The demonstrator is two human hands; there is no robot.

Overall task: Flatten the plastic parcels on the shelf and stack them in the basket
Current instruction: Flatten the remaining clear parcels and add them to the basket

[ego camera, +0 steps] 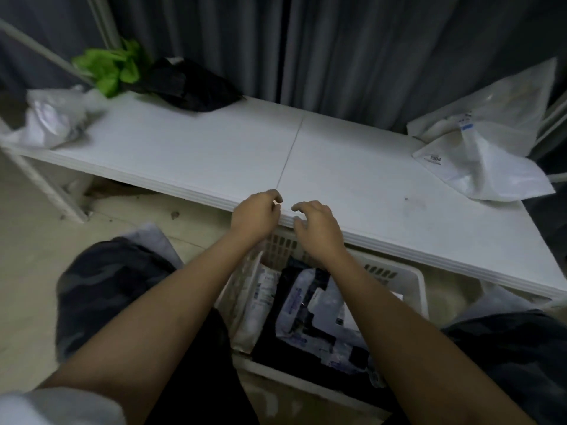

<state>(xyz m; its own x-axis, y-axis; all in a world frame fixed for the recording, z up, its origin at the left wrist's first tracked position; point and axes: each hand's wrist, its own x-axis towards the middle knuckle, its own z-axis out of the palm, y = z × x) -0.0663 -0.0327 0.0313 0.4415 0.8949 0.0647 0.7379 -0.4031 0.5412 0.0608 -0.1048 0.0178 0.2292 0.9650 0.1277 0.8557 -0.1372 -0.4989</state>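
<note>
Both my hands hover at the front edge of the white shelf (214,148), above the basket. My left hand (256,214) and my right hand (319,230) have loosely curled fingers and hold nothing. Below them the white plastic basket (417,283) holds a black parcel with white tape (319,320) and a white parcel (260,302) standing at its left wall. On the shelf lie a crumpled white parcel (53,118) at far left, a green bag (110,67), a black parcel (190,84) and white parcels (487,142) at the right end.
Dark grey curtains (337,41) hang behind the shelf. My knees in dark patterned trousers (104,286) flank the basket. A white shelf leg (52,191) stands on the pale floor (27,256) at left.
</note>
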